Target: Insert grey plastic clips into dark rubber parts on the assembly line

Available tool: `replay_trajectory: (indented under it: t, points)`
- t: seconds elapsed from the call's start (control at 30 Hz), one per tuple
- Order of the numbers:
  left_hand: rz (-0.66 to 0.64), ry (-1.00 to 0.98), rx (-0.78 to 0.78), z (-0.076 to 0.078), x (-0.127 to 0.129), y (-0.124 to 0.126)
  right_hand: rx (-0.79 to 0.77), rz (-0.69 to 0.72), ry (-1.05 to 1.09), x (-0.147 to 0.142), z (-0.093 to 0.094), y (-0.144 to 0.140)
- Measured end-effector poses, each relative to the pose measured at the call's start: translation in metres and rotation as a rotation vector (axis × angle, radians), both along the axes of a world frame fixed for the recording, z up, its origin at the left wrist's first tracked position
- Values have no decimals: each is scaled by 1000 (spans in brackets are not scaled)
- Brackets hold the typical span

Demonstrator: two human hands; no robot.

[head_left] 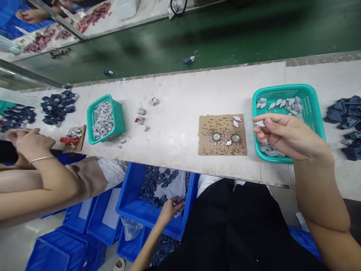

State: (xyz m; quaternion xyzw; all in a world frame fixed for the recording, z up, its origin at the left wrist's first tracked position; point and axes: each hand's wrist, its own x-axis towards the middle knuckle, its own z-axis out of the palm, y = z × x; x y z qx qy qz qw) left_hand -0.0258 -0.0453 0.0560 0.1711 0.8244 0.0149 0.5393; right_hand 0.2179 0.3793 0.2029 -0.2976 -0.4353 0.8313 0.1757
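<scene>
Your right hand (284,135) pinches a small grey part (260,124) over the teal basket (313,101) rim, just right of the cardboard pad (222,145). Left hand (170,209) grips dark parts (158,182) in the blue bin (132,210), below the pad, w/ stock within reach.

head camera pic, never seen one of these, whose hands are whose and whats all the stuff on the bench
The picture comes from a camera worn on a person's head, looking down at their own hands; no machine is involved. Their right hand is raised at the near left corner of a green basket of small grey pieces, pinching one grey piece in its fingers. Their left hand reaches down into a blue bin of dark pieces under the bench. The arms at far left, with a bracelet, belong to a co-worker. On the white bench lie a cardboard square with two round metal discs, a second green basket, and piles of dark blue pieces.
</scene>
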Motion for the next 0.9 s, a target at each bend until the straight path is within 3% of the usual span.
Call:
replay_trajectory:
  t: [0.1, 0.23, 0.33, 0.43, 0.53, 0.67, 0.9]
  points:
    - [102, 10, 22, 24, -26, 10, -14, 18, -12, -1, -2, 0]
    - [230, -196, 150, 80, -55, 48, 1, 10, -15, -4, -3, 1]
    - [248, -318, 329, 121, -63, 85, 33, -13, -21, -7, -3, 0]
    - [213, -453, 536, 141, -61, 123, 56, -27, -38, -8, -3, -1]
    - [149, -553, 766, 141, -52, 165, 83, -13, -26, -8, -4, -2]
    - [187, -705, 1029, 125, -34, 227, 78, -5, -29, -7, -4, -1]
    - [265, -893, 1093, 103, -10, 310, 139, -24, -52, -7, 1, -5]
